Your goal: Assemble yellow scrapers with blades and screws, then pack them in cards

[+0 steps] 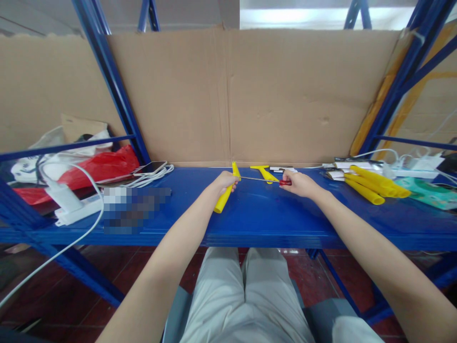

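Over the blue tabletop (pixel 264 216), the left grip (pixel 227 181) is closed around a yellow piece (pixel 221 204), which is held tilted. The right grip (pixel 298 183) is clamped on a screwdriver (pixel 285 183) by its red handle; the thin shaft reaches to the yellow piece, but whether it enters inside, I cannot tell.

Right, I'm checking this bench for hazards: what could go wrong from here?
The screwdriver in the right hand points toward the left hand, which grips a yellow piece; a slip might jab that hand.
The yellow tubes look round and loosely piled, so a knock could perhaps set them rolling.
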Demonstrator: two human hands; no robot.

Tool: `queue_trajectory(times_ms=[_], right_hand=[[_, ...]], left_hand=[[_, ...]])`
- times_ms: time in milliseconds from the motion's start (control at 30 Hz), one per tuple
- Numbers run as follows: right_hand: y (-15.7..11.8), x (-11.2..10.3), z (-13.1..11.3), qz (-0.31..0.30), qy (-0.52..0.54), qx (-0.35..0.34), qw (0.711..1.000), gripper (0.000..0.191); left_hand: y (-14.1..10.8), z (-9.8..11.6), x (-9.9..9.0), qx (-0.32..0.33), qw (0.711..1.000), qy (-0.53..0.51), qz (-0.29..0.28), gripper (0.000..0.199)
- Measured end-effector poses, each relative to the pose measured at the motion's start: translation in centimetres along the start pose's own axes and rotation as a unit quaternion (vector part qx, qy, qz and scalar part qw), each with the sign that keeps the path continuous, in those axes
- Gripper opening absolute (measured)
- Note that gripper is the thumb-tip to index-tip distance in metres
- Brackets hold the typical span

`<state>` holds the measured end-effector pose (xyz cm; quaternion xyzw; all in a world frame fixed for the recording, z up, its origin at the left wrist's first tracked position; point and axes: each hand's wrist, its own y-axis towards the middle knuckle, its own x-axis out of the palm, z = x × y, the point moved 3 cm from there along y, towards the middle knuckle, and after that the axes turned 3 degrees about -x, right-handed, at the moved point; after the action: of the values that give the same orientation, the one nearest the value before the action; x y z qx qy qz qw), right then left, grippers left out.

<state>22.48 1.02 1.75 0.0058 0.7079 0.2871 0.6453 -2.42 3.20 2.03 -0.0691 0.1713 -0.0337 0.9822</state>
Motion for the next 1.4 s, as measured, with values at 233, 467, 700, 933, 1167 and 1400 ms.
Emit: queue_trajectory(times_ms=[233,467,700,933,1167,1400], right_hand=[[-0.02,0.06,0.69,-0.013,0.010,0.000,1.000,0.016],[0.13,0.53,0.64,-0.020,0.059,-0.019,0.998,0.014],[-0.02,0.32,0.62,-0.004,0.029,-0.014,0.999,0.012],[-0.06,0.16,0.85,-0.023,0.055,-0.041,0.997,0.017],[0.04,0.66,0.69,-0.013,0.043,-0.022,0.999,0.018],[-0.20,0.13,0.14,-0.021,0.008,-0.024,0.999,0.014]], left_hand=[[-0.01,0.02,-0.01,0.012,1.000,0.000,-0.002,0.026],[-0.14,0.08,0.02,0.011,1.000,0.005,0.000,0.023],[-0.24,0.13,0.05,0.014,1.000,0.002,-0.005,0.025],[-0.35,0.17,-0.04,0.016,1.000,0.006,0.003,0.024],[-0.02,0.08,-0.07,0.010,1.000,0.002,0.012,0.024],[-0.07,0.09,-0.07,0.011,1.000,0.009,0.011,0.027]])
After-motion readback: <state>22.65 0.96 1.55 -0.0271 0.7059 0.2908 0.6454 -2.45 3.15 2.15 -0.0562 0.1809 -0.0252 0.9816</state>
